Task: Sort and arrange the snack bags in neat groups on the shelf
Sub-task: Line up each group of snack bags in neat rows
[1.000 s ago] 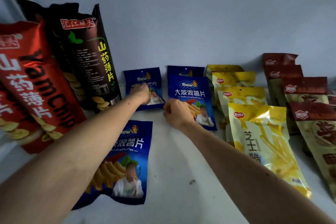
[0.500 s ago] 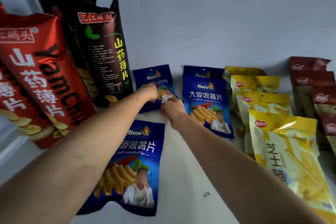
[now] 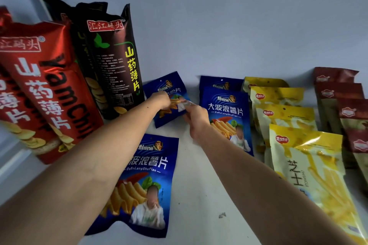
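Observation:
A small blue chip bag (image 3: 169, 89) leans against the back wall, tilted. My left hand (image 3: 161, 98) grips its left side and my right hand (image 3: 194, 117) pinches its lower right corner. A second blue bag (image 3: 147, 183) lies flat on the white shelf (image 3: 199, 195) near me, partly under my left forearm. Two more blue bags (image 3: 225, 109) stand in a row to the right of my right hand.
Tall red yam chip bags (image 3: 39, 89) and black ones (image 3: 111, 59) stand at the left. Several yellow bags (image 3: 294, 145) overlap in a row right of the blue ones. Dark red bags (image 3: 342, 101) line the far right.
My right hand left the blue bags on the right and moved left onto the small blue bag's corner. That bag is now tilted. The camera moved closer and leftward.

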{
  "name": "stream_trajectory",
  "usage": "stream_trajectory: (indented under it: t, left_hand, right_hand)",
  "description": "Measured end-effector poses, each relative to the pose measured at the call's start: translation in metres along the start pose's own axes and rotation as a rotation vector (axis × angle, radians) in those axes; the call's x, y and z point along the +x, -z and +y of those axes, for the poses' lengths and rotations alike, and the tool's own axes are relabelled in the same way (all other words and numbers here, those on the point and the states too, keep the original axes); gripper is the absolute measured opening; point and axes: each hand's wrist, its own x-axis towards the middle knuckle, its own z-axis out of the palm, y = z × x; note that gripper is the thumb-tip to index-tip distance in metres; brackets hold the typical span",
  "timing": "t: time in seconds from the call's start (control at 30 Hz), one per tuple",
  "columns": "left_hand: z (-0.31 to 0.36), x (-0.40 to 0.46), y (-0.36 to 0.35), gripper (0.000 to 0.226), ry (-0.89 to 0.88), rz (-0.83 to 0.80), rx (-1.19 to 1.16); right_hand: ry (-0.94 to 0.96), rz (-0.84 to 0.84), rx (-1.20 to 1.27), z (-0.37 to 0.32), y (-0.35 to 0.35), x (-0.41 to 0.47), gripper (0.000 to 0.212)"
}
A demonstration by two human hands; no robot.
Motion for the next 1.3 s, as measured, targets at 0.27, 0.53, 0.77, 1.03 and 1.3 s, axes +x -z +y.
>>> stream_trajectory:
  t: [0.27,0.53,0.77,1.03,1.3]
  left_hand:
    - [0.011,-0.010,0.017,0.046,0.099,0.085,-0.464]
    - [0.045,-0.053,0.010,0.090,0.161,-0.156,-0.865]
    - [0.062,-0.098,-0.014,0.106,0.178,-0.350,-0.852]
    - [0.063,-0.130,-0.022,0.061,0.165,-0.295,-1.111]
    - [0.067,-0.138,-0.037,0.052,0.014,0.152,-1.074]
  right_hand:
    - [0.356,-0.129,0.003,-0.022,0.025,-0.035,0.032]
    - [0.338,0.084,0.384,-0.034,0.093,-0.072,0.016]
    - [0.305,0.083,0.637,-0.030,0.132,-0.108,0.021]
    - [0.260,0.003,0.696,-0.019,0.159,-0.150,0.051]
    - [0.271,0.118,0.045,0.004,0.189,-0.182,0.060]
